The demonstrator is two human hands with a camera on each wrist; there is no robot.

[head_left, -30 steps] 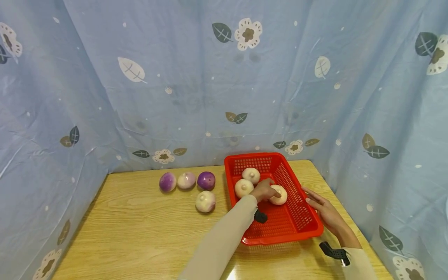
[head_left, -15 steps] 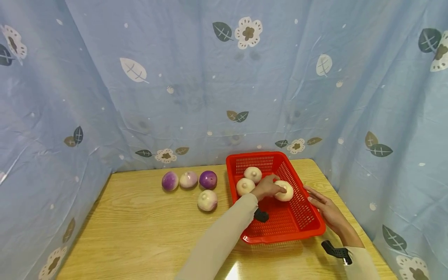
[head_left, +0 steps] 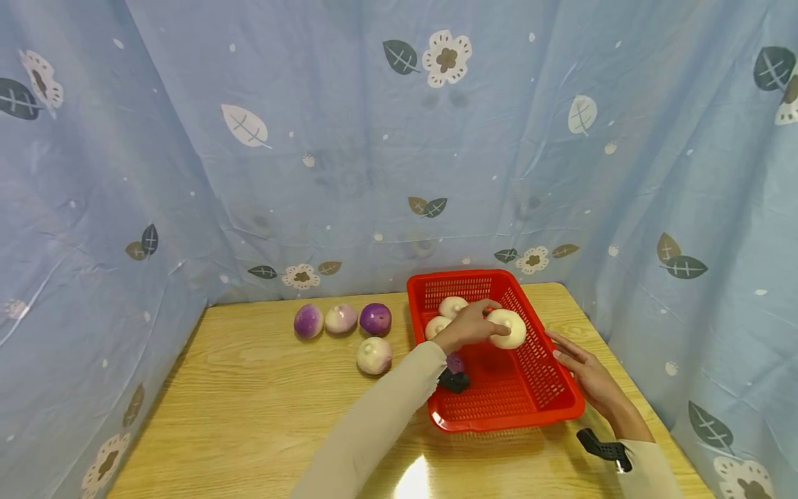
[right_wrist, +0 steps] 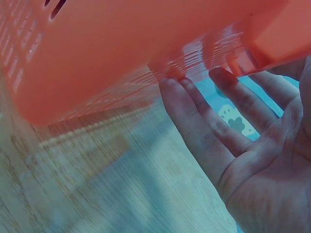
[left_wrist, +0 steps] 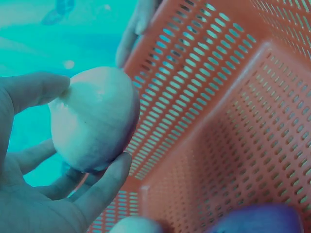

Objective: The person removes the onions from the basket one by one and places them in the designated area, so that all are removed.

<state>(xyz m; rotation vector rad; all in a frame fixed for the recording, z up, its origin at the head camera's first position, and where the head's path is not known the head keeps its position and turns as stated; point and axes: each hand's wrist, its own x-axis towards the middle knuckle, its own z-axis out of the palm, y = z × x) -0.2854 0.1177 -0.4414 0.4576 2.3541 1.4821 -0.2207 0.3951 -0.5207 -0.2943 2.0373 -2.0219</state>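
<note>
My left hand (head_left: 469, 326) pinches a pale turnip (head_left: 512, 329) between thumb and fingers, inside the far part of the red basket (head_left: 508, 422). In the left wrist view, the held turnip (left_wrist: 92, 121) shows a purple underside and hangs clear of the basket floor. Two more white turnips, a far one (head_left: 451, 306) and a nearer one (head_left: 436, 326), lie at the basket's left, partly behind that hand. A purple turnip (head_left: 456, 362) peeks out by the left wrist. My right hand (head_left: 592, 378) touches the basket's right side, its fingers (right_wrist: 187, 116) extended under the rim.
Left of the basket on the wooden table (head_left: 249, 416), three turnips stand in a row: a purple one (head_left: 308, 321), a pale one (head_left: 341, 319) and a dark purple one (head_left: 375, 319). A whitish turnip (head_left: 375, 355) lies before them. A blue curtain (head_left: 349, 152) encloses the table.
My left hand has lifted the turnip from the basket floor and shifted it slightly right and up. The purple turnip by my wrist has come into view. My right hand stays at the basket's side.
</note>
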